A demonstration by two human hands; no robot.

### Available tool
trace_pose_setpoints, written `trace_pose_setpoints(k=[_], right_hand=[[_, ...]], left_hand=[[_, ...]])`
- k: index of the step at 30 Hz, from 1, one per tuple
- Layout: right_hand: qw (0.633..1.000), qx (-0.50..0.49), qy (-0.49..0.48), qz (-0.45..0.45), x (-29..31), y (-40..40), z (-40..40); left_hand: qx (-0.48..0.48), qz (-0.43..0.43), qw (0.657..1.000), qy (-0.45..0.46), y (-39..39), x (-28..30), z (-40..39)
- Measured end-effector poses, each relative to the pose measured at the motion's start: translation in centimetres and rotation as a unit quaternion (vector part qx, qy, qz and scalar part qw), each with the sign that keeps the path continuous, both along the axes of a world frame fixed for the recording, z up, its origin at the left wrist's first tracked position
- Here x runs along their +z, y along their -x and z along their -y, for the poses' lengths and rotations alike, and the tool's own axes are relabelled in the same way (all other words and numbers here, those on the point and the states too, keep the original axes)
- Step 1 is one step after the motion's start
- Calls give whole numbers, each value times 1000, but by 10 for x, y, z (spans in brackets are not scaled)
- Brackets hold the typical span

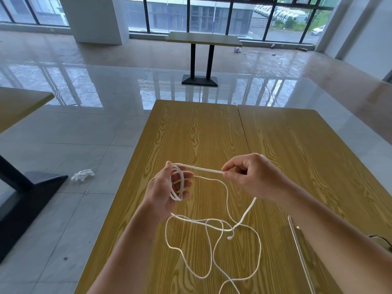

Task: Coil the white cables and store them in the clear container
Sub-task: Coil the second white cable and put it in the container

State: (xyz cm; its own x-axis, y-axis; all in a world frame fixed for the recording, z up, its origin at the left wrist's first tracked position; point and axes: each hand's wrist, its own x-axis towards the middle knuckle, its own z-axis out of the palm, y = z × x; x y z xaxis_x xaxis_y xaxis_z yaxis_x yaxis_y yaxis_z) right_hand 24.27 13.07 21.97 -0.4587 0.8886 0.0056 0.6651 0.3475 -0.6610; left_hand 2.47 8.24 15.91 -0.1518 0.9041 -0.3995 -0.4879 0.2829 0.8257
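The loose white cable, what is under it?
Under the loose white cable is the wooden table; its tangled loops lie right on the wood. The right hand pinches it, and the left hand holds the coiled loops above the table.

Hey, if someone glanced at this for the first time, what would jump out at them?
Two bare hands mid-frame: the left hand holds a small coil, the right hand pinches the white cable taut between them. The rest lies in loose loops on the wooden table below.

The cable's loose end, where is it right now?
The loose end lies on the wooden table, lower centre in the head view, below the right hand.
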Motion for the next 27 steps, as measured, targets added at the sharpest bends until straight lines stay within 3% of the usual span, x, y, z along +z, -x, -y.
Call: trace_pose_setpoints(k=[11, 20, 27], right_hand=[[999, 10, -28, 36, 14, -7, 4], [998, 21, -22, 56, 0, -3, 10], [997, 35, 26, 69, -20, 4, 21]], left_hand=[[178, 115, 977, 17, 5, -6, -8], [172, 272, 946, -38, 5, -4, -10], [188, 281, 940, -41, 8, -10, -15]])
